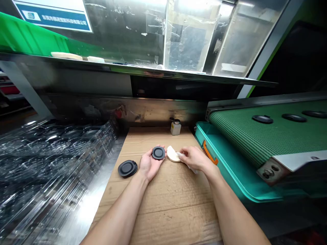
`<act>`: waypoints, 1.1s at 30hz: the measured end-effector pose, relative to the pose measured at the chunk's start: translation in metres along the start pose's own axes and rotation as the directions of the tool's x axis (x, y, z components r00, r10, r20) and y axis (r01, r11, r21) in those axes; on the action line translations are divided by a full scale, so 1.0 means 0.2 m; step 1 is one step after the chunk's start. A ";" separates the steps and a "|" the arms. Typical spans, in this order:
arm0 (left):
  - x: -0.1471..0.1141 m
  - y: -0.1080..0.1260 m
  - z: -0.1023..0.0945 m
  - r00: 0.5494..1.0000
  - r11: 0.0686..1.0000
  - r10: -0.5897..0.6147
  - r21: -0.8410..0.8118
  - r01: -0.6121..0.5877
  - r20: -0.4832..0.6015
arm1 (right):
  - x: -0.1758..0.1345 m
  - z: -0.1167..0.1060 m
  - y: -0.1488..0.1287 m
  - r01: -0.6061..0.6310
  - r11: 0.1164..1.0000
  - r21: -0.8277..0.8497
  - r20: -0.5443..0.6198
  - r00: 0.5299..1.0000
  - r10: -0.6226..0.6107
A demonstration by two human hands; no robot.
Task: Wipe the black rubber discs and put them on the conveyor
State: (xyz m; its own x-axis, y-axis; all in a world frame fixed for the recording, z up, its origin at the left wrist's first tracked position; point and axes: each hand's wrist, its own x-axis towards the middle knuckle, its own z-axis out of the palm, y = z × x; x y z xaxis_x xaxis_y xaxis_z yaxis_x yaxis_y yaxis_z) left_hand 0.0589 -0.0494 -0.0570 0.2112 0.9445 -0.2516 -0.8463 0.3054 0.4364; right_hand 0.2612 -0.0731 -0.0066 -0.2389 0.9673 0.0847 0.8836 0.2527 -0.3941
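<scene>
My left hand (149, 163), palm up, holds a small black round lid (158, 153) with a raised square-like ring in its middle. Pinched in my right hand (195, 157) is a white cloth (192, 169), part of it hanging below the fingers. These fingertips are at the edge of a cream-white round pad (171, 154), which lies on the cardboard sheet (168, 204) between both hands. My right fingers partly cover that pad. Left of my left hand, a short stack of black round lids (126, 168) rests on the cardboard.
A small white bottle (175, 127) stands at the cardboard's far edge. Clear plastic trays (46, 163) are piled at left. At right, a green conveyor belt (255, 139) carries several black round parts above a teal bin (237, 180). A metal shelf (153, 72) crosses ahead, with a green crate (30, 37).
</scene>
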 end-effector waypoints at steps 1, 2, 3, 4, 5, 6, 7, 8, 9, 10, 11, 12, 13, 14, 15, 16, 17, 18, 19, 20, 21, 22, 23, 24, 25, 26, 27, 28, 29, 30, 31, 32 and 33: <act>0.00 -0.01 0.00 1.000 1.000 -0.011 -0.004 0.011 0.012 | 0.02 0.04 -0.04 0.112 0.991 0.075 -0.092 0.990 -0.105; -0.01 -0.01 0.00 0.999 1.000 -0.019 -0.009 0.019 0.027 | 0.03 0.09 -0.09 0.202 0.971 0.124 -0.177 0.968 -0.179; -0.01 -0.02 0.01 0.999 1.000 -0.024 -0.010 0.024 0.045 | 0.05 0.14 -0.13 0.259 0.954 0.151 -0.239 0.946 -0.220; -0.02 -0.03 0.01 0.998 1.000 -0.023 -0.005 0.023 0.061 | 0.07 0.19 -0.16 0.279 0.946 0.162 -0.277 0.933 -0.228; -0.02 -0.04 0.00 0.997 1.000 -0.019 0.005 0.018 0.075 | 0.08 0.23 -0.20 0.266 0.951 0.160 -0.301 0.930 -0.209; -0.02 -0.05 0.00 0.996 1.000 -0.013 0.020 0.011 0.086 | 0.09 0.27 -0.22 0.227 0.963 0.148 -0.320 0.932 -0.171; -0.02 -0.06 0.00 0.995 0.999 -0.005 0.037 0.001 0.099 | 0.10 0.30 -0.24 0.175 0.976 0.129 -0.339 0.933 -0.123; -0.03 -0.07 -0.01 0.994 0.999 0.005 0.052 -0.011 0.112 | 0.10 0.32 -0.25 0.129 0.986 0.110 -0.359 0.930 -0.081; -0.03 -0.08 -0.01 0.992 0.998 0.019 0.062 -0.027 0.125 | 0.11 0.34 -0.26 0.102 0.990 0.096 -0.378 0.924 -0.059; -0.03 -0.08 -0.02 0.990 0.997 0.037 0.067 -0.046 0.133 | 0.11 0.35 -0.27 0.103 0.991 0.085 -0.389 0.919 -0.062; -0.03 -0.08 -0.02 0.990 0.996 0.055 0.068 -0.064 0.133 | 0.12 0.35 -0.28 0.133 0.988 0.077 -0.387 0.917 -0.093; -0.03 -0.08 -0.02 0.990 0.995 0.070 0.069 -0.079 0.123 | 0.12 0.36 -0.28 0.183 0.981 0.070 -0.370 0.918 -0.145; -0.03 -0.08 -0.02 0.991 0.994 0.079 0.067 -0.087 0.109 | 0.11 0.36 -0.28 0.241 0.968 0.063 -0.338 0.918 -0.206; -0.03 -0.07 -0.02 0.992 0.994 0.081 0.066 -0.088 0.095 | 0.11 0.35 -0.27 0.293 0.954 0.057 -0.296 0.918 -0.264; -0.03 -0.07 -0.02 0.993 0.994 0.077 0.067 -0.083 0.088 | 0.10 0.35 -0.26 0.328 0.943 0.051 -0.253 0.918 -0.305; -0.03 -0.07 -0.02 0.994 0.995 0.067 0.072 -0.074 0.086 | 0.10 0.34 -0.25 0.336 0.941 0.044 -0.223 0.921 -0.319; -0.03 -0.07 -0.02 0.994 0.995 0.058 0.080 -0.065 0.088 | 0.10 0.33 -0.24 0.319 0.947 0.033 -0.212 0.928 -0.305; -0.03 -0.08 -0.02 0.995 0.994 0.051 0.093 -0.059 0.091 | 0.09 0.33 -0.23 0.280 0.960 0.018 -0.226 0.936 -0.269; -0.03 -0.08 -0.02 0.994 0.993 0.043 0.109 -0.053 0.096 | 0.09 0.32 -0.22 0.236 0.972 0.003 -0.256 0.939 -0.227; -0.03 -0.09 -0.02 0.994 0.991 0.041 0.122 -0.054 0.103 | 0.10 0.32 -0.22 0.202 0.979 -0.008 -0.297 0.935 -0.196; -0.03 -0.10 -0.01 0.993 0.990 0.048 0.127 -0.062 0.111 | 0.10 0.32 -0.22 0.192 0.981 -0.015 -0.332 0.925 -0.186; -0.03 -0.10 -0.01 0.992 0.989 0.064 0.125 -0.078 0.112 | 0.10 0.33 -0.22 0.213 0.977 -0.018 -0.349 0.914 -0.206; -0.03 -0.10 -0.02 0.991 0.989 0.077 0.118 -0.090 0.105 | 0.11 0.34 -0.22 0.260 0.965 -0.018 -0.342 0.906 -0.250; -0.02 -0.10 -0.02 0.992 0.989 0.087 0.108 -0.097 0.091 | 0.11 0.34 -0.23 0.317 0.948 -0.016 -0.316 0.898 -0.306; -0.02 -0.10 -0.02 0.993 0.990 0.092 0.100 -0.099 0.073 | 0.12 0.35 -0.23 0.361 0.933 -0.015 -0.283 0.893 -0.350; -0.02 -0.09 -0.02 0.994 0.991 0.085 0.099 -0.091 0.062 | 0.12 0.35 -0.22 0.375 0.927 -0.020 -0.259 0.893 -0.367; -0.02 -0.09 -0.03 0.996 0.992 0.068 0.106 -0.075 0.064 | 0.12 0.35 -0.22 0.358 0.933 -0.032 -0.257 0.899 -0.354; -0.02 -0.09 -0.03 0.995 0.991 0.052 0.118 -0.061 0.080 | 0.12 0.35 -0.22 0.320 0.946 -0.049 -0.277 0.906 -0.321; -0.02 -0.10 -0.03 0.994 0.990 0.044 0.132 -0.057 0.102 | 0.12 0.34 -0.21 0.277 0.959 -0.064 -0.311 0.907 -0.283; -0.02 -0.10 -0.03 0.991 0.987 0.051 0.143 -0.068 0.120 | 0.11 0.34 -0.21 0.246 0.966 -0.074 -0.343 0.904 -0.257; -0.02 -0.11 -0.02 0.989 0.985 0.070 0.148 -0.090 0.130 | 0.11 0.34 -0.22 0.240 0.967 -0.081 -0.362 0.897 -0.253; -0.02 -0.11 -0.02 0.986 0.982 0.100 0.148 -0.119 0.130 | 0.11 0.34 -0.22 0.256 0.963 -0.087 -0.364 0.892 -0.270; -0.02 -0.12 -0.02 0.983 0.978 0.132 0.144 -0.150 0.124 | 0.11 0.34 -0.23 0.275 0.957 -0.094 -0.356 0.888 -0.290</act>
State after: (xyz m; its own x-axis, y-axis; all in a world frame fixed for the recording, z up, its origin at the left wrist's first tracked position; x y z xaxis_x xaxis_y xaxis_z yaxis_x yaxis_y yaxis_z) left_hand 0.0763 -0.0615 -0.0697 0.1568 0.9842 -0.0823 -0.7888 0.1749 0.5893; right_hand 0.1868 -0.0643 -0.0486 -0.3251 0.7927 0.5157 0.8176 0.5096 -0.2679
